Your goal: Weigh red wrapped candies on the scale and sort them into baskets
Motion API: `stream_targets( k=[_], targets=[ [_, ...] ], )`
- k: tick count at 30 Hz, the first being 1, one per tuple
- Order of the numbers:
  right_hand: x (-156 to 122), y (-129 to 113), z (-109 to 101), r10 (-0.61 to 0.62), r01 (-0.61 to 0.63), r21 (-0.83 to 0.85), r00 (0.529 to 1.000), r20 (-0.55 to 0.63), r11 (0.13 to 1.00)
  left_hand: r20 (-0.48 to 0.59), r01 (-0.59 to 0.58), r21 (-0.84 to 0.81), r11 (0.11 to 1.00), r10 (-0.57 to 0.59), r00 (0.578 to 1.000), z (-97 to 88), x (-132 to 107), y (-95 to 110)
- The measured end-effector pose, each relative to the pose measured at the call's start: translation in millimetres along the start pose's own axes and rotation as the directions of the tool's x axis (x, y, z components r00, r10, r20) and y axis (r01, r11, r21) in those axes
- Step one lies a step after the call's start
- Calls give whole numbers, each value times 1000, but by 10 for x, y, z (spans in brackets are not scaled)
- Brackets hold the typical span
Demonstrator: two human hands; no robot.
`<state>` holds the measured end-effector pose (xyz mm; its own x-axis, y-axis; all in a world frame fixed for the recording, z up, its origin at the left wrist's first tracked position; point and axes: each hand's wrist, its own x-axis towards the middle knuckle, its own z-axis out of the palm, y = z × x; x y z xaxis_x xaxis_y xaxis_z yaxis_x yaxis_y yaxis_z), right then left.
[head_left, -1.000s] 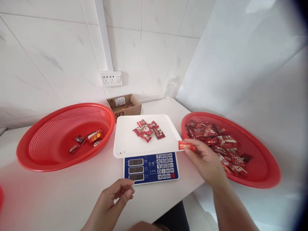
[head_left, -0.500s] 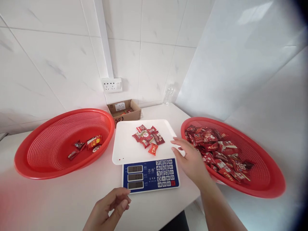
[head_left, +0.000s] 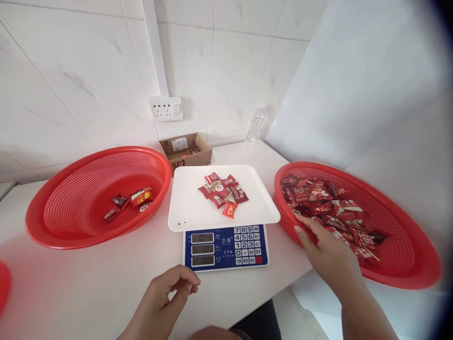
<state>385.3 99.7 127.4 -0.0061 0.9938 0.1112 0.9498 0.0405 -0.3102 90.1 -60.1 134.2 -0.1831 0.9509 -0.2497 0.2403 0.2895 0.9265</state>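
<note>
My right hand is at the near left rim of the right red basket, thumb and fingers apart, with nothing seen in it. That basket holds a heap of red-wrapped snack packets. Near the front of the blue and white digital scale, my left hand hovers with fingers curled in toward the thumb and no object showing. On the scale's white pan lies a cluster of small red packets. One orange-red packet lies at the cluster's front edge.
At left, a red basket holds a few packets. Behind the scale stands an open cardboard box. A clear plastic bottle stands by the wall. The white table's front edge runs diagonally at right.
My right hand has moved right, from beside the pan to the right basket's rim. My left hand stays by the scale's front. The camera view has shifted slightly.
</note>
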Motion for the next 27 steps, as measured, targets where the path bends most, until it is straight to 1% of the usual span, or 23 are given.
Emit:
stream_targets(
  k=[3,7,10,15,20,22,23,24,26,27],
  targets=[
    [10,-23,-9,-11,11,-32,1000,-9,999,11,0,21,1000,-1,1000,-5,4,-5],
    [7,-27,-7,-17,16,-42,999,-39,999,-21,9,28,1000,-8,1000,30,6,36],
    [-6,-40,9,-15,13,-45,998,-54,999,-22,1,24,1000,0,1000,63,14,51],
    [-13,-68,26,3,-7,-89,999,-37,996,-8,-20,8,1000,20,1000,74,45,-1],
    [0,-13,33,-7,3,-111,999,-36,994,1,-35,-15,999,35,999,73,69,-60],
    [2,-20,37,-76,70,-96,996,-53,993,10,-42,-7,999,42,999,73,75,-75],
    [-1,-51,41,-140,134,-85,987,-77,987,17,-45,-1,999,45,999,73,77,-83],
    [-8,-106,45,-224,217,-71,969,-105,974,23,-47,3,999,47,999,72,80,-91],
    [-32,-290,59,-406,406,-34,904,-131,913,31,-48,1,999,48,998,72,82,-112],
    [-48,-413,69,-488,491,-5,865,-116,871,33,-49,-4,999,49,998,71,81,-124]
  ],
)
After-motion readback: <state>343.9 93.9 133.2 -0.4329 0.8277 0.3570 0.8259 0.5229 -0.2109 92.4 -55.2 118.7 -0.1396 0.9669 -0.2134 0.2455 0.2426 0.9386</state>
